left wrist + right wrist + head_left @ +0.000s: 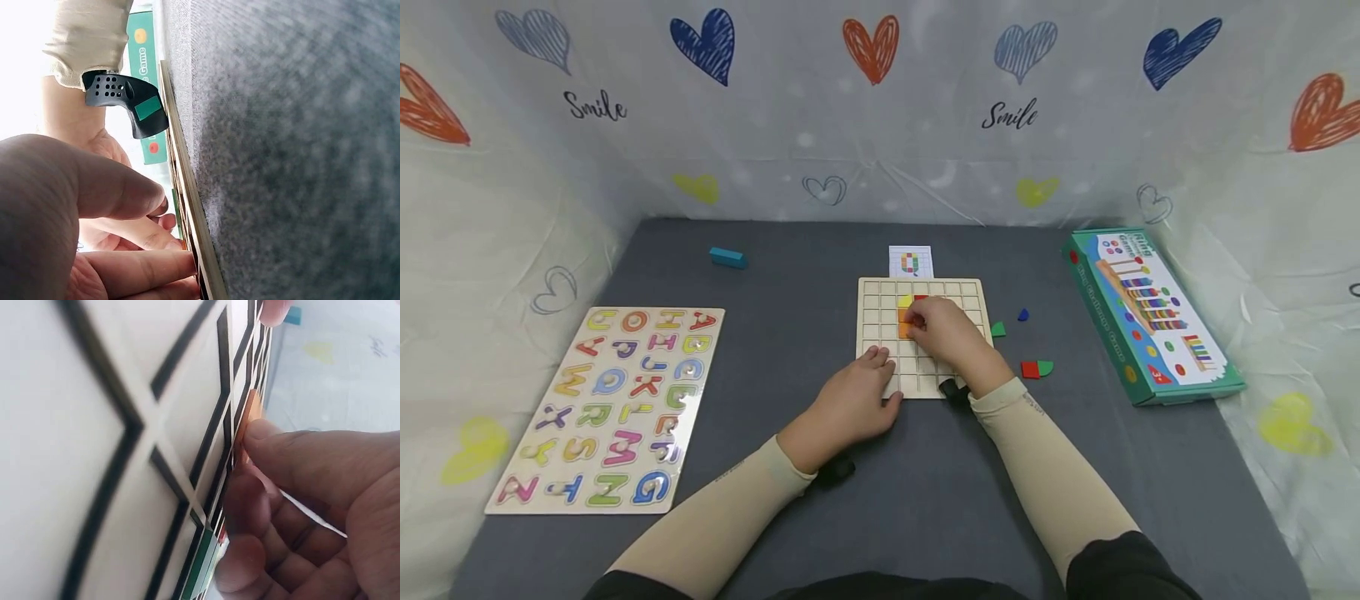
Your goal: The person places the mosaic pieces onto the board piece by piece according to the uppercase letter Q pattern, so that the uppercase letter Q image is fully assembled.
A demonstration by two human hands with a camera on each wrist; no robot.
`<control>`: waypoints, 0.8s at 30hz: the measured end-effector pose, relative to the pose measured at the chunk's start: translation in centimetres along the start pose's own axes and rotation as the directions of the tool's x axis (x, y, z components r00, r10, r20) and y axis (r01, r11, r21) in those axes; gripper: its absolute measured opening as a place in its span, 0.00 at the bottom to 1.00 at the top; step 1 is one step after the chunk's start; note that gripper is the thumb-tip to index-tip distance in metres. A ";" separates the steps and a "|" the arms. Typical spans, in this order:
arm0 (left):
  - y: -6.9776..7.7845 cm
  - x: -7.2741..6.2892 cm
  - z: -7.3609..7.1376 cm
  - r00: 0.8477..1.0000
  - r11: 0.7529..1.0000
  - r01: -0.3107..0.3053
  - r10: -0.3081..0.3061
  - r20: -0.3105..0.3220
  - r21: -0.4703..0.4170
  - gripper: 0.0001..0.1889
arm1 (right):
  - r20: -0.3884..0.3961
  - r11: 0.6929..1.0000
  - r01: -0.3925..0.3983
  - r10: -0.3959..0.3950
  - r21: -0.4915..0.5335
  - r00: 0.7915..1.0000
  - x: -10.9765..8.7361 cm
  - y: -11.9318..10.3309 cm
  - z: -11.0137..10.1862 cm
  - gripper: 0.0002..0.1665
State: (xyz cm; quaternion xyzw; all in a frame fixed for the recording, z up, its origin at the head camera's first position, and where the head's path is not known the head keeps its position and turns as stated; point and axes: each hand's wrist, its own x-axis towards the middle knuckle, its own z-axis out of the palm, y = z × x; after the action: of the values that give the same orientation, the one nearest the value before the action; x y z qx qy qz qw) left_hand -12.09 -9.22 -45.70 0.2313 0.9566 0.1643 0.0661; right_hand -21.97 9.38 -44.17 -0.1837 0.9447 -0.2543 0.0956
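Observation:
A wooden grid board [868, 321] lies in front of the person. On it the left hand [850, 404] rests flat at the near left edge, fingers extended. The right hand [951, 336] is over the board's middle, its thumb and curled fingers pinching an orange tile [249, 422] close to the grid. Next to those fingertips lie a yellow piece [906, 300] and part of a red piece [919, 297]; the hand hides other cells. A green piece [201, 562] shows on the board in the right wrist view. Behind the board stands a small pattern card [910, 262].
Right of the board lie a green piece [997, 330], a blue piece [1023, 314], a red square [1030, 370] and a green quarter-round [1045, 367]. A game box [1157, 317] is at right, a letter puzzle [610, 408] at left, a blue block [728, 257] behind.

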 end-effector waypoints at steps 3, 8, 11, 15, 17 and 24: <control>0.0 0.1 0.1 1.000 1.000 -0.003 0.003 0.000 -0.002 0.29 | -0.001 1.000 -0.016 0.016 0.011 1.000 -0.1 0.0 0.0 0.05; 0.1 0.2 0.1 1.000 1.000 -0.007 0.007 0.001 -0.009 0.29 | -0.006 0.998 -0.036 0.036 0.053 0.999 -0.7 0.3 -0.6 0.04; 0.2 0.3 0.1 1.000 1.000 -0.008 0.008 0.004 -0.011 0.29 | -0.032 0.995 -0.049 0.052 0.087 0.998 -1.6 1.0 -1.8 0.06; 0.2 0.3 0.0 1.000 1.000 -0.002 0.002 0.013 -0.014 0.29 | -0.081 0.988 -0.101 0.111 0.116 0.991 -3.0 3.2 -4.5 0.11; 0.3 0.2 -0.1 1.000 1.000 0.002 -0.001 0.015 -0.014 0.29 | -0.095 0.981 -0.150 0.162 0.126 0.982 -3.8 4.7 -6.0 0.14; 0.2 -0.1 -0.1 1.000 1.000 0.015 -0.015 0.012 -0.013 0.30 | -0.058 0.960 -0.264 0.270 0.095 0.961 -6.7 10.1 -8.6 0.19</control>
State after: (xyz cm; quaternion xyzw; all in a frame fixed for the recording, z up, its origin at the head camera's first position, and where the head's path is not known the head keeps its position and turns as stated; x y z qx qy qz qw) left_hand -12.00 -9.14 -45.51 0.2247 0.9568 0.1687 0.0746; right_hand -21.23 23.98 -41.50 -0.0410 0.9518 -0.2857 0.1036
